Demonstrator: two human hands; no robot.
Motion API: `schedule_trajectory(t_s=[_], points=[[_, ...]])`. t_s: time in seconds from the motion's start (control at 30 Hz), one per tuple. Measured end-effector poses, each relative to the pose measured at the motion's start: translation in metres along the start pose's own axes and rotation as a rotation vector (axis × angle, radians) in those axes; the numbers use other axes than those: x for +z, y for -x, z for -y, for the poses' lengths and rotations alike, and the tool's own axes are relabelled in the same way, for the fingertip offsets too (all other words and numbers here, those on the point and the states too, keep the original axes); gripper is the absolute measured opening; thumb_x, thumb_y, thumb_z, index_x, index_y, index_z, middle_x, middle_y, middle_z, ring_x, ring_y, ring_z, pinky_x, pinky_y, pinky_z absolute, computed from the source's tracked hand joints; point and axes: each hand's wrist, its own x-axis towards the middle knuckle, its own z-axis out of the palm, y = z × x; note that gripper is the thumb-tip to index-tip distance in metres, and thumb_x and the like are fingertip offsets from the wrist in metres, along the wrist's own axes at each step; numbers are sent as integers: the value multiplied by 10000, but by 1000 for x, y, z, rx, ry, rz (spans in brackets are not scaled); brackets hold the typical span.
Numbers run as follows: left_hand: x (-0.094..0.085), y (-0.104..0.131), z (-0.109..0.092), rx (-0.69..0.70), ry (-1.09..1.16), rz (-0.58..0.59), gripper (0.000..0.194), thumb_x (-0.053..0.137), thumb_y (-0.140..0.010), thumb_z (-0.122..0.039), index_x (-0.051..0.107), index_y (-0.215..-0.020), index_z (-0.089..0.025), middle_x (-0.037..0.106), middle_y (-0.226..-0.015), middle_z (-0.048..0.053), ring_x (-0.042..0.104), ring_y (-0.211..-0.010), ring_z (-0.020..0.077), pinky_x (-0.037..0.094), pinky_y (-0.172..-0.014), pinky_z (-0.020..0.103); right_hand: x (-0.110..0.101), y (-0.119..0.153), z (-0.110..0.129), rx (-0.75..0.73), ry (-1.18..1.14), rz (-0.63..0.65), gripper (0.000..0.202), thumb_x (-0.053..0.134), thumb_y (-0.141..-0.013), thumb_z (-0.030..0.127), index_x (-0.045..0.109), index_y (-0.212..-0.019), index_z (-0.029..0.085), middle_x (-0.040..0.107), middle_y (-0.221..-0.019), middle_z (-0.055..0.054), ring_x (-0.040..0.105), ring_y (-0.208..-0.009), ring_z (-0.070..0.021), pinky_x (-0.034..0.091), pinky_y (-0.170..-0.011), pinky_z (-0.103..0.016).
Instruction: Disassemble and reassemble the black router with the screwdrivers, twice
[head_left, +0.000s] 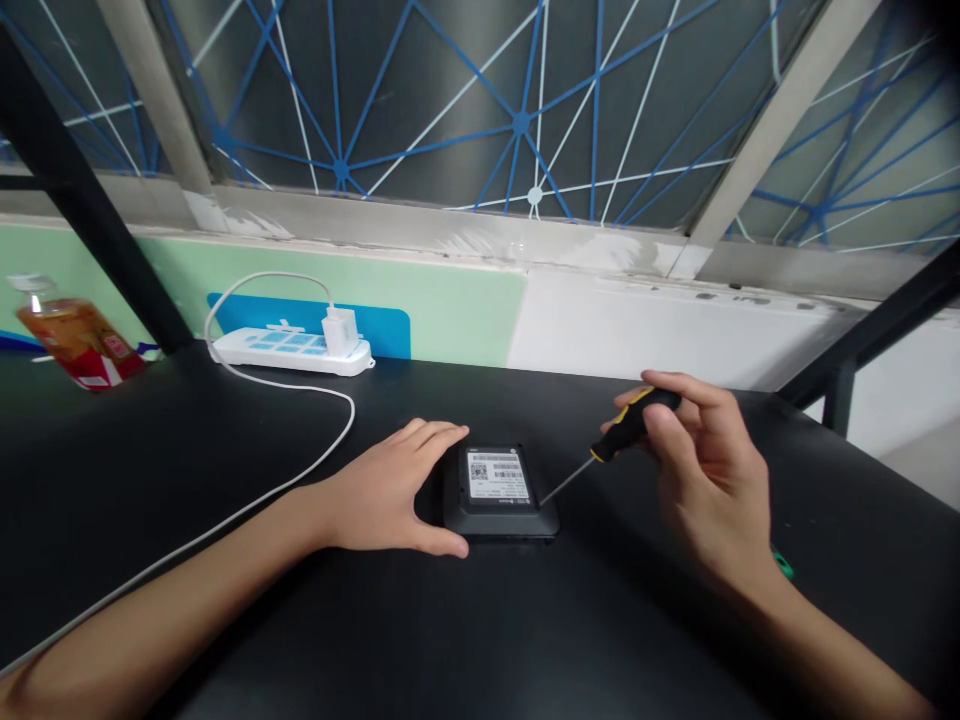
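Black device (496, 490) lies mid-frame between left hand (394, 487) and right hand (712, 475);
left grips it wide; right holds screwdriver (615, 440), long axis slanting lower-left

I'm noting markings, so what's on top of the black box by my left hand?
On the black box is a white label with a square code and barcodes; a screwdriver points at its near right corner. The underside, against the table, is hidden.

Beyond the left fingers (442, 436), a white power strip (281, 354) held a charger (340, 331); a white cable (352, 406) curved left of them, a bottle (79, 335) farther left.
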Motion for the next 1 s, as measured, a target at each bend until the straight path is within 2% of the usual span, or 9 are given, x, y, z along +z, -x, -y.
schedule_trajectory(t_s=[0.13, 0.23, 0.3, 0.37, 0.43, 0.67, 0.73, 0.9, 1.0], points=[[1, 0, 0, 5, -8, -2, 1063, 702, -701, -700, 277, -1512, -162, 359, -1531, 159, 325, -1398, 360, 325, -1130, 532, 1, 1, 3, 62, -148, 14, 242, 475, -951, 279, 629, -1137, 262, 708, -1040, -46, 711, -832, -184, 562, -683, -301], [0, 0, 0, 13, -11, -6, 1047, 696, -707, -701, 277, -1511, -178, 364, -1528, 156, 336, -1392, 362, 331, -1124, 535, 2, 2, 3, 33, -106, 2, 238, 496, -963, 361, 626, -1141, 273, 691, -1056, -42, 701, -822, -174, 557, -681, -297], [0, 0, 0, 20, -8, -15, 1029, 691, -716, -701, 275, -1512, -199, 369, -1525, 154, 345, -1386, 364, 337, -1117, 537, 2, 3, 2, -5, -32, -2, 242, 536, -952, 401, 624, -1150, 291, 672, -988, -20, 679, -767, -151, 547, -659, -283], [0, 1, 0, 26, -6, -18, 1022, 690, -718, -701, 272, -1512, -210, 373, -1521, 155, 348, -1384, 364, 339, -1114, 537, 2, 2, 3, -33, 46, -16, 227, 593, -928, 379, 641, -1134, 299, 651, -865, 7, 641, -676, -128, 532, -632, -269], [0, 1, 0, 27, -5, -14, 1033, 694, -712, -703, 270, -1512, -206, 372, -1520, 157, 344, -1386, 365, 338, -1115, 537, 2, 1, 4, -38, 90, -37, 228, 632, -906, 339, 660, -1129, 297, 652, -834, 12, 624, -645, -121, 528, -630, -267], [0, 0, 0, 22, -11, -6, 1021, 697, -721, -686, 270, -1507, -193, 367, -1523, 156, 341, -1387, 360, 342, -1115, 539, 2, 3, 6, 58, -147, -22, 234, 494, -949, 298, 654, -1118, 266, 705, -1057, -53, 709, -841, -193, 566, -661, -307], [0, 1, 0, 22, -12, -8, 1025, 698, -719, -691, 272, -1507, -191, 366, -1525, 155, 338, -1390, 362, 337, -1120, 539, 2, 3, 4, 34, -115, -16, 226, 518, -953, 340, 645, -1128, 274, 681, -1044, -42, 703, -824, -182, 563, -666, -301], [-1, 1, -1, 11, -13, -1, 1037, 703, -718, -692, 277, -1506, -170, 363, -1525, 165, 334, -1392, 361, 333, -1128, 528, 0, 3, 4, -85, 95, -28, 276, 642, -898, 330, 639, -1170, 283, 634, -768, 19, 623, -637, -138, 550, -654, -291], [-1, 0, -1, 8, -17, 2, 1041, 705, -718, -686, 271, -1507, -163, 362, -1525, 167, 331, -1394, 353, 334, -1128, 524, 2, 4, 7, -53, 95, -36, 347, 626, -907, 309, 621, -1253, 278, 679, -879, -12, 652, -659, -147, 569, -671, -318]])
